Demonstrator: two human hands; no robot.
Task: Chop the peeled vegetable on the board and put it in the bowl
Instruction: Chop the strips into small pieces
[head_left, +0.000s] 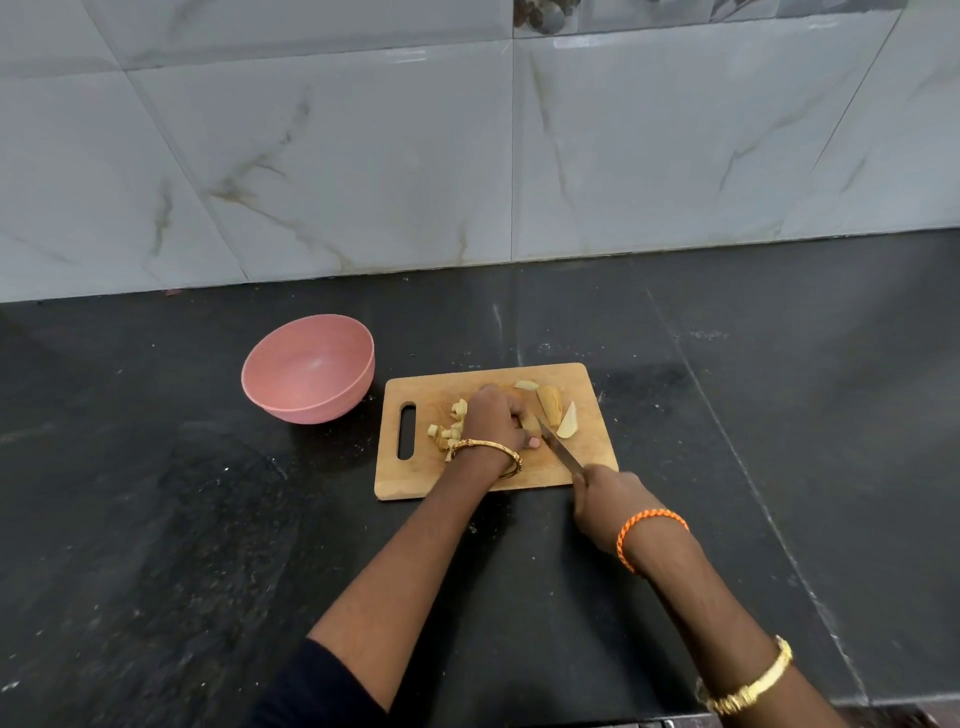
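Observation:
A wooden cutting board (415, 478) with a handle slot lies on the black counter. My left hand (496, 415) presses a pale peeled vegetable piece (531, 423) down on it. My right hand (608, 501) grips a knife (561, 452) whose blade rests against that piece beside my left fingers. Small chopped cubes (452, 423) lie left of my left hand. Larger wedges (558, 413) lie to the right of the blade. A pink bowl (309, 369) stands left of the board and looks empty.
The black stone counter (156, 519) runs back to a marbled tile wall (363, 156). Its front edge lies near the bottom right of the view.

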